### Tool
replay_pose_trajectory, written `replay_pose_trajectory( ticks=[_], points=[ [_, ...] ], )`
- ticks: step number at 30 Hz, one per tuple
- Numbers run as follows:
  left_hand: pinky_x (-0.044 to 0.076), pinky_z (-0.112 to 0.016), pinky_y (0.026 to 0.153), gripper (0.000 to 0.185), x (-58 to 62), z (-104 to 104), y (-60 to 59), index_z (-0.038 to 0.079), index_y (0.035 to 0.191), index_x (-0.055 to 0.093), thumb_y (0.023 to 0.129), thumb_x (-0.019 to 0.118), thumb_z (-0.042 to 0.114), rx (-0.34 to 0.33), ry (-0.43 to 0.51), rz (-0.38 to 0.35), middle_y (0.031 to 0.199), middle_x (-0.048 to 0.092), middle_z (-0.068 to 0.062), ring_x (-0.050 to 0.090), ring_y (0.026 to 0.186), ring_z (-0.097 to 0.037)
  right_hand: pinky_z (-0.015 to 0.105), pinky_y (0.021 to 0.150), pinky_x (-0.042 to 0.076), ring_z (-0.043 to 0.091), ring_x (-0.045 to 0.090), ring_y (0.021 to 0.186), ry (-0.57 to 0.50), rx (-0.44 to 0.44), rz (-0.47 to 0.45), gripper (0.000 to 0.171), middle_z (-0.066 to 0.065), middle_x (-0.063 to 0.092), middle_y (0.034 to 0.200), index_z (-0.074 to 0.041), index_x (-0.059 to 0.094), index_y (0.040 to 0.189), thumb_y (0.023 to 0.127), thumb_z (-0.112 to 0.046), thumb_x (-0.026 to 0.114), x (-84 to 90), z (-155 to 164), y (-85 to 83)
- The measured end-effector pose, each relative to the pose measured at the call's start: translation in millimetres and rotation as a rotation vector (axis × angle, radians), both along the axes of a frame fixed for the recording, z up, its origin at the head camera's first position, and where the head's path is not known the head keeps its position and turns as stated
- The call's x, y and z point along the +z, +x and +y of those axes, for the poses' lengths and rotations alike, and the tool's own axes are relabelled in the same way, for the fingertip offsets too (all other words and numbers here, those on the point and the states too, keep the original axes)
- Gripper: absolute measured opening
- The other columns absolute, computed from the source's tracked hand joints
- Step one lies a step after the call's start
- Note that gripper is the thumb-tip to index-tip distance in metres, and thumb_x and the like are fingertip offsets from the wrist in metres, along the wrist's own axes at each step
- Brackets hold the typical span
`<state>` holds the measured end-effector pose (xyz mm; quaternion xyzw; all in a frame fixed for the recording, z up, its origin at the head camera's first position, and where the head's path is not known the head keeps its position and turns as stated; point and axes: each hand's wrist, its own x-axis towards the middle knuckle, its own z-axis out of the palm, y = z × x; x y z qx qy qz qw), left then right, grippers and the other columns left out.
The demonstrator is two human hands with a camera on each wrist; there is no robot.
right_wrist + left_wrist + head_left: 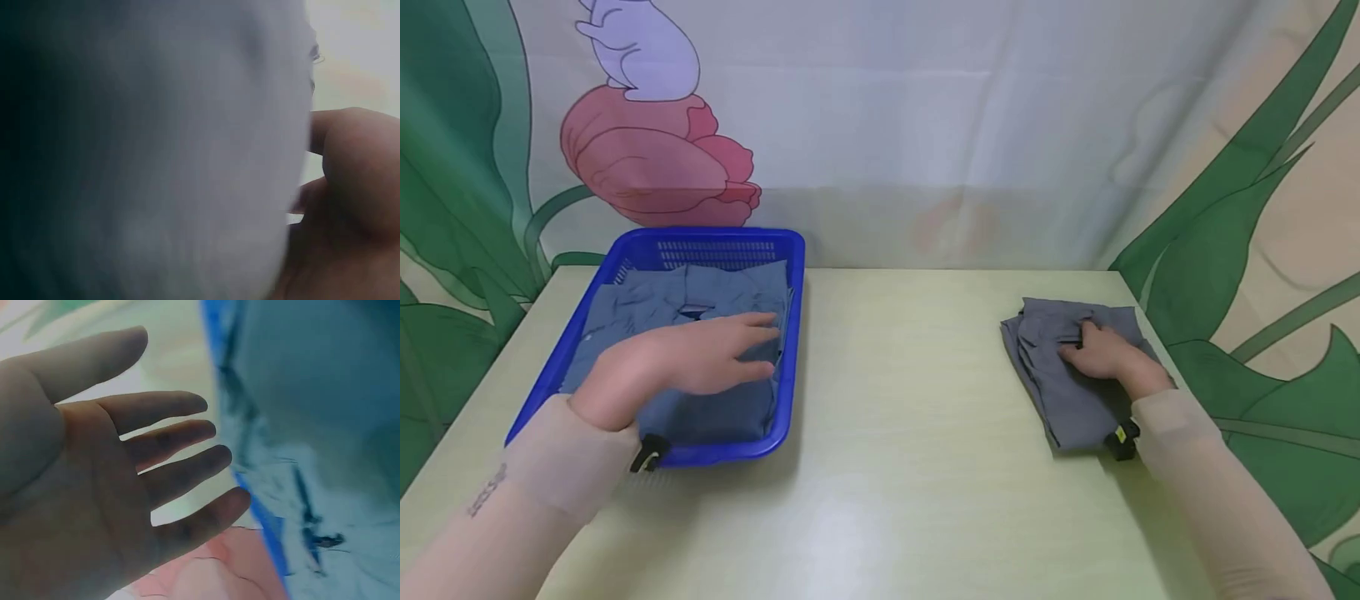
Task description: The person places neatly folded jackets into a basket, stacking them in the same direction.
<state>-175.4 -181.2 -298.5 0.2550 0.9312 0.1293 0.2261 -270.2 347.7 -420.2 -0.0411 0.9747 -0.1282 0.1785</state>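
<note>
Your left hand (688,360) hovered with fingers straight and spread over the folded blue garment (700,308), holding nothing; the left wrist view showed the open palm (81,506) clear of the cloth. That garment filled the blue basket (793,333) at the table's (895,433) left. Well apart at the right, your right hand (1105,354) rested on the grey folded garment (1060,392), fingers curled into its folds.

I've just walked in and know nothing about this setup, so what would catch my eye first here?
Probably the bright blue basket at the table's left, holding folded blue clothing, with the left hand spread flat over it. At the right, the right hand grips a folded grey garment lying on the pale green table.
</note>
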Motion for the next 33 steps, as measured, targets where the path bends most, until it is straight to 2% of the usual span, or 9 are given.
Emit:
replay_pose_trajectory(
  ticks=[3,8,12,19,25,28,30,32,33],
  points=[
    [0.022,-0.063,0.117,0.056,-8.4,-0.5,-19.4,-0.009,0.153,0.038,0.108,0.052,0.021,0.012,-0.048,0.014,0.162,0.027,-0.029,0.023,0.149,-0.049,0.068,0.113,0.027,0.063,0.019,0.14,0.047,0.02,-0.033,0.076,0.051,0.017,0.15,0.027,0.015,0.147,0.107,-0.031,0.042,-1.7,-16.0,0.2],
    [0.023,-0.061,0.118,0.05,-25.7,-4.7,-46.2,-0.013,0.148,0.044,0.104,0.052,0.011,-0.004,-0.052,0.072,0.156,0.037,-0.032,0.029,0.146,-0.049,0.067,0.112,0.028,0.063,0.024,0.139,0.116,0.057,-0.048,0.075,0.05,0.021,0.15,0.026,0.018,0.148,0.108,-0.033,0.041,0.1,-39.4,1.8],
    [0.024,-0.06,0.118,0.055,-29.6,-2.3,-54.6,-0.012,0.149,0.043,0.104,0.056,0.017,-0.004,-0.073,0.067,0.156,0.038,-0.032,0.029,0.146,-0.048,0.067,0.113,0.028,0.064,0.024,0.139,0.144,0.067,-0.06,0.074,0.05,0.022,0.15,0.025,0.019,0.148,0.108,-0.033,0.04,3.8,-51.5,3.7],
    [0.026,-0.065,0.116,0.074,-31.1,13.8,-54.1,-0.012,0.152,0.036,0.098,0.07,0.025,0.016,-0.198,0.065,0.158,0.033,-0.031,0.031,0.146,-0.048,0.063,0.112,0.033,0.058,0.033,0.139,0.149,0.114,-0.061,0.075,0.046,0.03,0.15,0.027,0.023,0.147,0.108,-0.034,0.043,10.1,-64.8,6.8],
    [0.026,-0.071,0.112,0.067,-32.5,24.5,-48.8,-0.009,0.151,0.042,0.099,0.069,0.023,0.02,-0.314,0.102,0.158,0.035,-0.028,0.036,0.144,-0.047,0.059,0.111,0.037,0.051,0.04,0.138,0.078,0.152,-0.044,0.074,0.039,0.037,0.151,0.02,0.029,0.15,0.106,-0.036,0.049,18.7,-69.9,11.2],
    [0.027,-0.069,0.113,0.06,-29.2,24.1,-45.2,-0.007,0.149,0.046,0.1,0.066,0.022,0.017,-0.292,0.109,0.157,0.038,-0.028,0.037,0.143,-0.047,0.054,0.1,0.047,0.044,0.061,0.118,-0.044,0.148,-0.039,0.07,0.036,0.044,0.148,0.014,0.032,0.152,0.106,-0.035,0.052,25.6,-66.3,14.4],
    [0.03,-0.068,0.112,0.057,-23.9,23.3,-41.9,-0.007,0.147,0.049,0.101,0.065,0.023,0.011,-0.274,0.12,0.155,0.04,-0.028,0.038,0.142,-0.047,0.049,0.091,0.054,0.04,0.067,0.107,-0.164,0.132,-0.048,0.067,0.035,0.045,0.147,0.011,0.032,0.153,0.107,-0.033,0.052,30.8,-61.2,17.0],
    [0.034,-0.066,0.11,0.053,-18.3,23.2,-38.8,-0.007,0.145,0.052,0.102,0.064,0.024,0.001,-0.26,0.141,0.152,0.043,-0.029,0.042,0.14,-0.046,0.046,0.083,0.058,0.038,0.068,0.103,-0.277,0.097,-0.059,0.065,0.034,0.045,0.147,0.009,0.031,0.154,0.108,-0.031,0.052,34.8,-54.3,19.2],
    [0.035,-0.066,0.11,0.053,-15.8,23.8,-37.1,-0.007,0.144,0.053,0.103,0.064,0.024,-0.003,-0.255,0.154,0.151,0.045,-0.029,0.043,0.139,-0.046,0.046,0.084,0.058,0.04,0.066,0.11,-0.309,0.088,-0.049,0.065,0.035,0.043,0.149,0.008,0.032,0.155,0.108,-0.032,0.053,36.5,-50.2,20.0]
  ],
)
